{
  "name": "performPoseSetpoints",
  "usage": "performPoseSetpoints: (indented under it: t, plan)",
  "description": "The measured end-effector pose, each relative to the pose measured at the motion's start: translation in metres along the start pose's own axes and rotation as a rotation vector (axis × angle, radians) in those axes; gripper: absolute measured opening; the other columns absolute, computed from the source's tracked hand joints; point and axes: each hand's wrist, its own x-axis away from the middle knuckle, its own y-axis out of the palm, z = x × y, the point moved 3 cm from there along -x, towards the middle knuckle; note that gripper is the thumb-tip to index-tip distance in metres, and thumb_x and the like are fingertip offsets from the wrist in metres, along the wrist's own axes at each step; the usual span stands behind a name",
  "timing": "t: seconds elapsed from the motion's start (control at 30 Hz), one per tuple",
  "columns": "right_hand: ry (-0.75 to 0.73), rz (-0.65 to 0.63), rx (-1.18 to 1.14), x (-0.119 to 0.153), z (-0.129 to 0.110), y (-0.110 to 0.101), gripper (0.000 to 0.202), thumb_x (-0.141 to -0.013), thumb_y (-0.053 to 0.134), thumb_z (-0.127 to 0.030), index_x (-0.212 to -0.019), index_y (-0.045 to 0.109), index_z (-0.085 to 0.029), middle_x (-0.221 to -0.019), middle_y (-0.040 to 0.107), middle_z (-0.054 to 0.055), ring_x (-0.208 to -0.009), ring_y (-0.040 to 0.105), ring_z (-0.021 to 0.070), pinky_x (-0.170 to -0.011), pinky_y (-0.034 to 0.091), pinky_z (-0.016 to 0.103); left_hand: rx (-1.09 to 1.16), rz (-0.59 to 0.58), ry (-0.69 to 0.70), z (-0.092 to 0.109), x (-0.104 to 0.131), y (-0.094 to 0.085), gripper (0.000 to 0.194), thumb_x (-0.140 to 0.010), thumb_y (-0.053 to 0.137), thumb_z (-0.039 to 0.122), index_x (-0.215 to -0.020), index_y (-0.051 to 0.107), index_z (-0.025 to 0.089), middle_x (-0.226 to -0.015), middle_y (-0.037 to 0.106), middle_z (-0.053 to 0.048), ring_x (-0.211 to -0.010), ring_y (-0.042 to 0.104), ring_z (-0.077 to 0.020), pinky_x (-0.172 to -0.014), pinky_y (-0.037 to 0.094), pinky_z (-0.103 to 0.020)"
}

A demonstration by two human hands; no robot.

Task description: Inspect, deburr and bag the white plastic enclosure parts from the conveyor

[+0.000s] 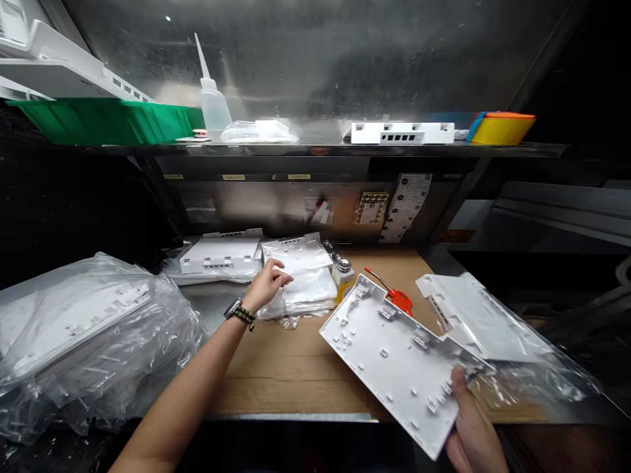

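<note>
My right hand grips the near right corner of a white plastic housing, with the thumb on its inner face. The housing is tilted above the bench, its inside with small clips and posts turned toward me. My left hand is stretched over a stack of clear plastic bags, fingers apart and nothing visible in them. I cannot tell whether its fingertips touch the bags. Behind the bags lies another white housing under clear film.
Bagged white housings lie at the left and right. A stacked housing, a small dispenser bottle and a red-handled tool rest on the bench. The shelf above carries a green bin and a squeeze bottle.
</note>
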Motion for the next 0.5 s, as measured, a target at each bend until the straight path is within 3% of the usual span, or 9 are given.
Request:
performPoseSetpoints:
  t: [0.17,0.3,0.4,0.5]
  plan:
    - [0.126,-0.089,-0.003,0.001,0.008,0.027,0.069,-0.077,0.086,-0.059,-0.13,0.069,-0.02,-0.113,0.081,0.011,-0.112,0.076,0.0342,-0.099,0.062,0.049,0.234,-0.158,-0.019,0.01,0.001,0.009,0.043,-0.088,0.078,0.046,-0.111,0.053,0.019,-0.095,0.079,-0.007,-0.096,0.076,-0.0251,-0.09,0.059,-0.046]
    - [0.196,-0.37,0.066,0.006,0.021,0.085,0.061,-0.075,0.087,-0.061,-0.116,0.073,-0.017,-0.105,0.082,0.013,-0.109,0.077,0.0346,-0.092,0.063,0.048,0.301,-0.238,0.0,0.009,0.005,0.033,0.049,-0.079,0.088,0.041,-0.109,0.057,0.018,-0.091,0.077,-0.004,-0.087,0.075,-0.0226,-0.084,0.061,-0.042]
    - [0.258,-0.552,0.078,0.005,0.035,0.135,0.06,-0.071,0.087,-0.064,-0.11,0.074,-0.019,-0.1,0.082,0.012,-0.106,0.077,0.0344,-0.088,0.064,0.046,0.289,-0.288,0.033,-0.002,0.001,0.05,0.033,-0.091,0.078,0.041,-0.105,0.064,0.016,-0.088,0.071,-0.002,-0.08,0.071,-0.0188,-0.078,0.062,-0.038]
    - [0.314,-0.631,0.059,-0.004,0.05,0.176,0.062,-0.069,0.088,-0.065,-0.108,0.074,-0.019,-0.097,0.082,0.011,-0.101,0.078,0.0343,-0.083,0.065,0.044,0.232,-0.351,0.063,-0.015,-0.008,0.053,0.027,-0.099,0.068,0.041,-0.105,0.067,0.015,-0.091,0.069,-0.002,-0.078,0.068,-0.0167,-0.074,0.061,-0.035]
